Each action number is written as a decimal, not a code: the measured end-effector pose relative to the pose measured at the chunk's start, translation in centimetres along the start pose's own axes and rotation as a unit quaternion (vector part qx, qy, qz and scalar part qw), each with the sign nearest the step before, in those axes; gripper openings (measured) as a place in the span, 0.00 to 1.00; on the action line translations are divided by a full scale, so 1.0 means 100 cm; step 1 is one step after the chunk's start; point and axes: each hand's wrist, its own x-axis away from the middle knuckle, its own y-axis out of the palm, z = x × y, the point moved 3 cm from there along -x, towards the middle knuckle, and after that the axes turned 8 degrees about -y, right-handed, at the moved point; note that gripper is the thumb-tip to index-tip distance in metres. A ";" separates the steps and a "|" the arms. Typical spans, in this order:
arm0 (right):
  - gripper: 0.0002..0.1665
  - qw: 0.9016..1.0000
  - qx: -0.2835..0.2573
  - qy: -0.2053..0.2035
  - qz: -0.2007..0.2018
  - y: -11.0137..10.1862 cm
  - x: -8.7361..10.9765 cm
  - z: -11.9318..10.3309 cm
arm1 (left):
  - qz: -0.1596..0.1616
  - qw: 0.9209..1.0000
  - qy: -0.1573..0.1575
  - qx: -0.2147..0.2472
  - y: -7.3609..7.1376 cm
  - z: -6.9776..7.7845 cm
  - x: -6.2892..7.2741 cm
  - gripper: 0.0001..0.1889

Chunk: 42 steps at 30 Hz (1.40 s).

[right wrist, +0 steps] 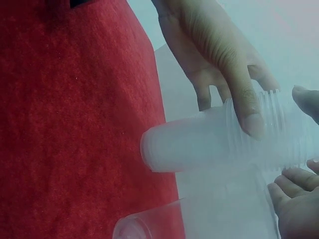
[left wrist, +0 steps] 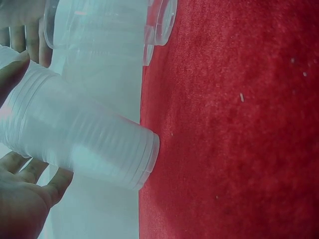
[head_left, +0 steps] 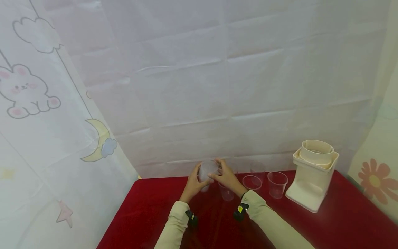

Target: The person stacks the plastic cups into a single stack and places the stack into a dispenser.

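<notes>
Stacked cups (left wrist: 94,129), clear and plain, are gripped between thumb and fingers by left hand (head_left: 192,184) and right hand (head_left: 229,177).

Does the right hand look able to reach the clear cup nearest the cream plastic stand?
Likely yes, once the right hand leaves the cup stack: the near side and rim of the clear cup beside the cream plastic stand look unobstructed.

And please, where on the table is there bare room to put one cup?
The red table looks bare left of the left sleeve, and right of the cream dispenser. It is crowded from the right hand to the dispenser, where clear cups stand close together.
</notes>
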 end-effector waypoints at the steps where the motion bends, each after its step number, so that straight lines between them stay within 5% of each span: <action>1: 0.43 1.000 0.002 0.002 -0.001 0.000 0.000 -0.001 | 0.002 1.000 0.001 -0.002 0.000 0.001 0.000 0.41; 9: 0.44 1.000 0.022 -0.003 -0.005 -0.003 0.001 -0.009 | 0.007 1.000 0.006 -0.009 0.000 -0.001 -0.002 0.41; 17: 0.46 1.000 0.023 0.015 -0.004 -0.007 0.000 -0.009 | 0.022 1.000 -0.006 -0.015 0.008 -0.038 -0.014 0.43; 24: 0.47 1.000 0.020 0.010 0.004 -0.010 0.002 -0.008 | 0.012 1.000 -0.007 -0.001 0.006 -0.045 -0.014 0.44; 33: 0.49 1.000 0.013 0.020 0.005 -0.013 0.005 -0.009 | 0.017 1.000 -0.009 -0.001 0.009 -0.043 -0.013 0.43; 40: 0.49 1.000 0.003 0.008 0.010 -0.017 0.008 -0.018 | 0.009 1.000 -0.004 -0.004 0.003 -0.008 -0.002 0.43; 42: 0.49 1.000 0.005 0.003 0.012 -0.018 0.009 -0.019 | 0.011 1.000 -0.007 -0.004 0.004 -0.012 -0.003 0.43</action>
